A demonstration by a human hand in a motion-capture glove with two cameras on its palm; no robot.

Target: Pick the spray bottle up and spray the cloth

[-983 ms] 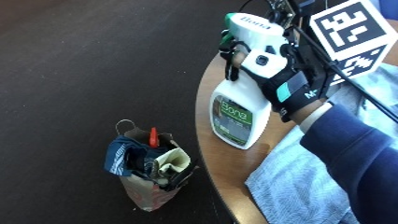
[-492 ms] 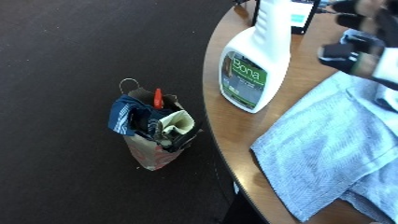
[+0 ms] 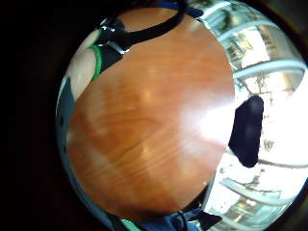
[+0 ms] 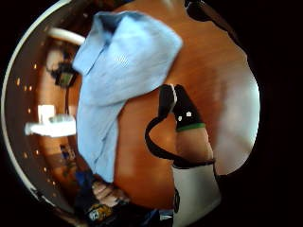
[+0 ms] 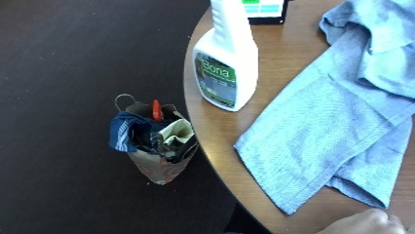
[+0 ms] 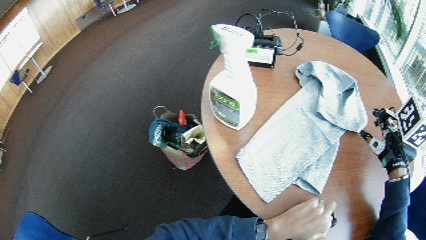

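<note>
Presently the spray bottle [image 6: 229, 80] stands upright and unheld near the table [image 6: 373, 165] edge, at nine o'clock from the cloth [image 6: 303, 135], which lies spread flat, apparently laid out to receive spray. The gloved right hand [image 6: 391, 145] sits at three o'clock from the cloth, well apart from the bottle; whether its fingers are curled or straight cannot be told. The bare hand [image 6: 299, 220] rests on the table's near edge. On the floor beside the table stands a paper bag [image 6: 176, 140].

A round wooden table [image 5: 220, 131] is shown on a dark floor [image 5: 65, 58]. A white spray bottle [image 5: 225, 68] stands upright near its edge, with a blue-grey cloth [image 5: 337, 126] spread beside it and a small black device [image 6: 261, 54] behind. A filled paper bag [image 5: 156, 146] stands on the floor just beside the table.
</note>
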